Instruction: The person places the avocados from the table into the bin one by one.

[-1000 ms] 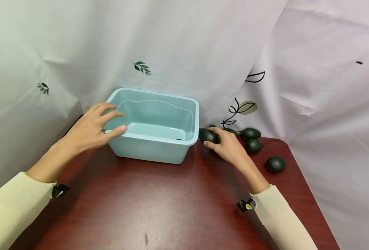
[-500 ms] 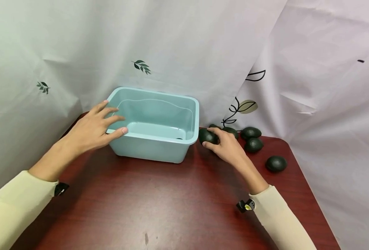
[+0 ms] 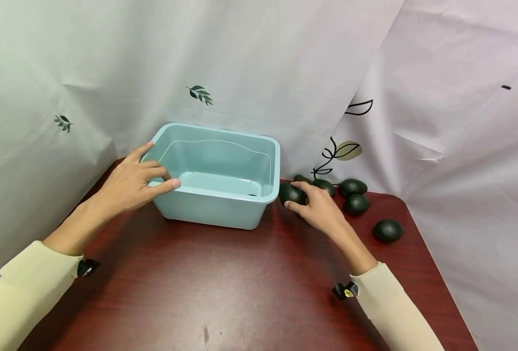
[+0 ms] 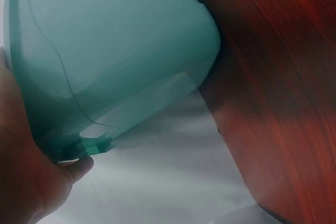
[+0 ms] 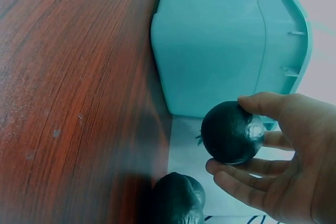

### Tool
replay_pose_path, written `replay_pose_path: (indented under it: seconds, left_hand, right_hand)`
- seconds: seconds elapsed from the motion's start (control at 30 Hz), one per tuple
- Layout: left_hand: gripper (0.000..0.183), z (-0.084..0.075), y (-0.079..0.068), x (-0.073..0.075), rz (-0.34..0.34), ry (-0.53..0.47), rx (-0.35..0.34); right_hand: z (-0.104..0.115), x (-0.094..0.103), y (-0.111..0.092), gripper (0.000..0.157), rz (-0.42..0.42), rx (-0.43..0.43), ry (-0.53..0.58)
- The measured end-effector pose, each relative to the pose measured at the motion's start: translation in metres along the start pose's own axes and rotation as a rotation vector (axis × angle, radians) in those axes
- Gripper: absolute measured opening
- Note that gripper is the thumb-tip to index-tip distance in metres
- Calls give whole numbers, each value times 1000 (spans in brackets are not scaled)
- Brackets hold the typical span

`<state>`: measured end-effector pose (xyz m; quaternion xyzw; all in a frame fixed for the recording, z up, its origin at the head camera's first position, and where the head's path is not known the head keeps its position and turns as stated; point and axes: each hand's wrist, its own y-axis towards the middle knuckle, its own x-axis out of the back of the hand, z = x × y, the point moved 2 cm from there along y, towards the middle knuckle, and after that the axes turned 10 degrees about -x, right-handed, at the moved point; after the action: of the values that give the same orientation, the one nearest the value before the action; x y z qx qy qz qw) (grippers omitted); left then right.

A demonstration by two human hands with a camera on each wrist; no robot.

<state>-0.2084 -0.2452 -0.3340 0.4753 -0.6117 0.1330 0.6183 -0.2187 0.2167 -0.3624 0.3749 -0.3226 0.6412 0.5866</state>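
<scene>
My right hand (image 3: 320, 207) holds a dark green avocado (image 3: 288, 193) between thumb and fingers, close beside the right end of a light blue plastic tub (image 3: 210, 209). In the right wrist view the avocado (image 5: 228, 135) is raised off the table, level with the tub's side. At the tub's left end, my left hand (image 3: 129, 183) grips the rim, index finger along the edge, other fingers bent over it and thumb at the front. Part of that hand is hidden behind the tub wall in the left wrist view. A dark sliver shows low inside the tub, mostly hidden by its front rim.
Several more avocados (image 3: 356, 204) lie on the red-brown wooden table (image 3: 241, 282) to the right, one (image 3: 388, 230) apart near the right edge. A pale printed curtain (image 3: 250, 63) hangs close behind the tub. Each wrist wears a small black camera (image 3: 345, 291).
My left hand's spread fingers have bent down over the tub's rim, with the index finger stretching along it. My right hand and its avocado have hardly moved.
</scene>
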Motion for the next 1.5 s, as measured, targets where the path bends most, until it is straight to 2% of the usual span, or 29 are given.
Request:
replay_pose_path:
  seconds: [0.07,0.3,0.43,0.6,0.67,0.8,1.0,1.17,1.27,1.37,1.5]
  left_hand:
    - [21,0,1,-1,-22,4,-22]
    - [45,1,2,-4,-76,29,-72]
    - [48,4,0,-5,-162,1,-179]
    - [53,10,-7,-7,-304,-117,-334]
    - [56,12,-10,-8,-330,-138,-376]
    - [52,14,-13,-7,-319,-163,-424]
    - [41,15,-15,-3,-260,-300,-436]
    - [42,15,-12,-6,-274,-345,-467]
    - [43,13,-14,-9,-323,-325,-496]
    - [43,9,-18,-10,-392,-245,-515]
    - [42,2,-23,-9,-455,-127,-499]
  right_hand:
    - [0,0,0,68,-2,-2,2]
    - [1,2,0,66,-23,17,17]
    - [2,7,0,64,-54,27,49]
    - [2,10,0,63,-73,17,67]
    - [2,12,0,63,-85,18,69]
    - [2,14,2,62,-120,19,85]
    - [5,16,4,61,-159,8,110]
    - [5,20,3,64,-178,-5,126]
    - [6,24,1,64,-209,-9,147]
    - [8,29,0,63,-246,-1,170]
    - [13,35,-1,64,-277,13,197]
